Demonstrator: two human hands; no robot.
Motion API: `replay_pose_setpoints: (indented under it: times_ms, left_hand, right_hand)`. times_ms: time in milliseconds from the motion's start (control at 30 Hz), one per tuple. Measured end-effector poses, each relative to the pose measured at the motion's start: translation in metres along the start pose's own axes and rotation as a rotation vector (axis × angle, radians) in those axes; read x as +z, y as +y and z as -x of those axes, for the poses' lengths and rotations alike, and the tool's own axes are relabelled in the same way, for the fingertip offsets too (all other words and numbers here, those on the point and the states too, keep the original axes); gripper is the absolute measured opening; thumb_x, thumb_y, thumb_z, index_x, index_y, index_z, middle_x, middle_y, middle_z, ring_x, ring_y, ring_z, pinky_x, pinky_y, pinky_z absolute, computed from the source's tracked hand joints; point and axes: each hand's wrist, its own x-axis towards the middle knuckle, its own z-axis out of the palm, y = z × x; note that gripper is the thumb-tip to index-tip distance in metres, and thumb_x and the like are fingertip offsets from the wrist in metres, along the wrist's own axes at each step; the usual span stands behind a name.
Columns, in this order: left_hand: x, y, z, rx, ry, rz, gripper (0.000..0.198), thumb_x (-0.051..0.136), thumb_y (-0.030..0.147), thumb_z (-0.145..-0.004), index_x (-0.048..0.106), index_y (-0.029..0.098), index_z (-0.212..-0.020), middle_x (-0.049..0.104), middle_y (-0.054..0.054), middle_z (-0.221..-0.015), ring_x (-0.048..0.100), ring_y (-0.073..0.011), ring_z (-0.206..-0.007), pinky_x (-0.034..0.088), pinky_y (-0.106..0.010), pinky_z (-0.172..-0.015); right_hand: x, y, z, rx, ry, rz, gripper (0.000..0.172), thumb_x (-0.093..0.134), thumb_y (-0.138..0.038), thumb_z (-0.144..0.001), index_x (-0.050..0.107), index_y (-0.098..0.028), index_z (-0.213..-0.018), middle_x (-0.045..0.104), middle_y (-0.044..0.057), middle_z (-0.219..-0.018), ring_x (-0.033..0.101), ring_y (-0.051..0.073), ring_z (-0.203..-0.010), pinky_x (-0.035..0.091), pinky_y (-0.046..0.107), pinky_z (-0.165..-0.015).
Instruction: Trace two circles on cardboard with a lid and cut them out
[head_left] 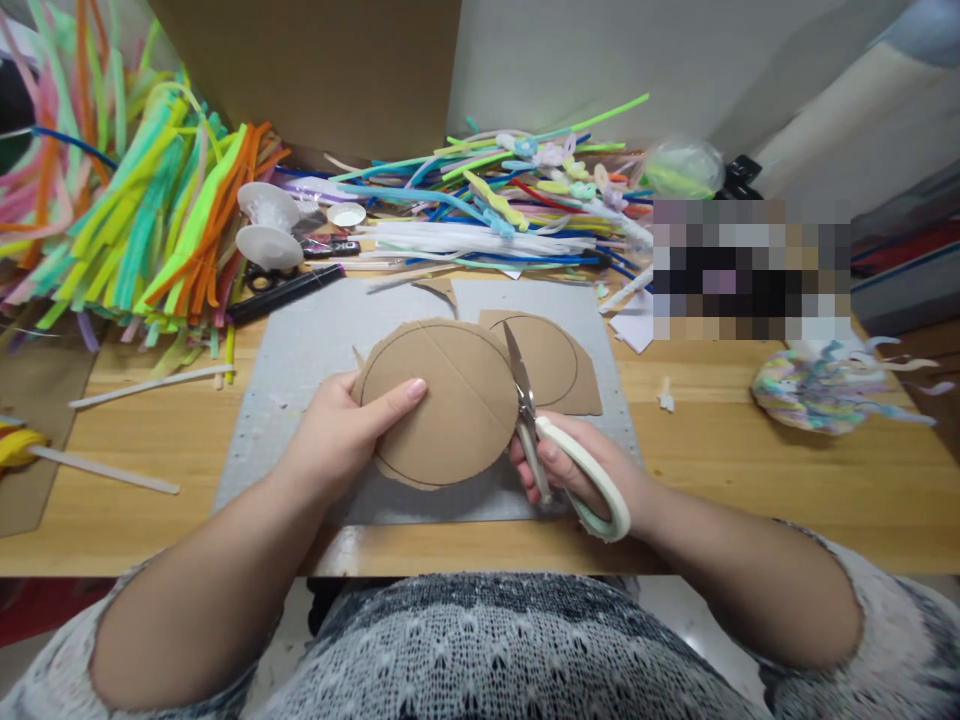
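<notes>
My left hand (360,420) grips a roughly round cardboard disc (446,410) by its left side, thumb on top and fingers hidden beneath. A dark drawn circle runs just inside the disc's rough edge, and a crease crosses its face. In my right hand (585,460) is a pair of scissors (521,375) with pale handles, its blades pointing away from me at the disc's right edge. Behind the blades lies a second cardboard piece (551,365) with a drawn curve on it. A small cardboard scrap (437,293) rests at the grey cutting mat's (292,350) far edge.
Bundles of colourful pipe cleaners (165,200) stand at left, and more pipe cleaners (480,200) lie along the back. A white spool (270,225) and a black marker (289,293) sit behind the mat. A pastel fuzzy bundle (810,390) lies right on the wooden table (705,480).
</notes>
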Motion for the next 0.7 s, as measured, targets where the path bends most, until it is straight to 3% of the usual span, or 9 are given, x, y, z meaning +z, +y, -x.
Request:
replay_pose_setpoints:
  times_ms: [533,700]
  left_hand:
    - [-0.0082,0.0061,-0.0006,0.004,0.018,-0.048,0.045,0.077,0.044,-0.058,0.071,0.014,-0.091,0.072,-0.009,-0.081,0.067,-0.0291,-0.079,0.057,-0.033,-0.063]
    - [-0.0086,0.0047,-0.0029,0.008,0.013,0.032,0.044,0.073,0.045,-0.063,0.069,0.014,-0.094,0.072,-0.008,-0.081,0.067,-0.0284,-0.08,0.056,-0.034,-0.067]
  right_hand:
    - [-0.0025,-0.0077,0.0038,0.056,-0.035,0.007,0.045,0.056,-0.061,-0.075,0.044,-0.018,-0.069,0.047,-0.006,-0.05,0.045,0.005,-0.038,0.031,0.017,-0.034]
    - [0.0009,-0.0049,0.0032,0.057,0.027,-0.011,0.041,0.058,-0.057,-0.075,0.045,-0.018,-0.07,0.045,-0.006,-0.05,0.046,0.006,-0.04,0.034,0.018,-0.036]
